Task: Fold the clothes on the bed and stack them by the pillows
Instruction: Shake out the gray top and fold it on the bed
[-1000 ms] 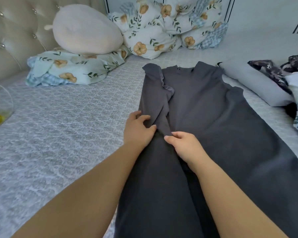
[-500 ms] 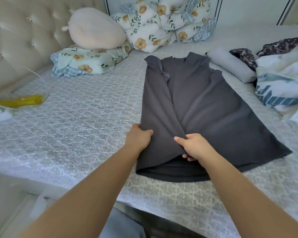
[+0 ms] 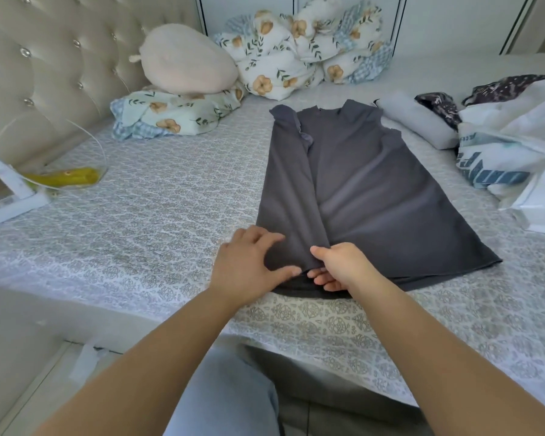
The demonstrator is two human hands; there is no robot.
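Left panel folded in; both hands had reached the hem of the dress point(image 3: 359, 190).

The dress lay flat, neck toward the pillows point(image 3: 177, 116), mid-bed point(image 3: 139, 221), its left side folded over the middle as a long strip. The left hand point(image 3: 249, 269) rested on that strip's lower corner, fingers spread and lightly bent, thumb touching the hem, gripping nothing. The right hand point(image 3: 339, 267) pinched the strip's inner edge at the hem, thumb on top, fingers curled under. Against the frame a second earlier, both hands had slid from the waist to the hem, and the left had gone from gripping to pressing flat. Probably the first lengthwise fold was set; the right side was still unfolded, the pile point(image 3: 501, 136) at right untouched, nothing visibly stacked by the pillows.
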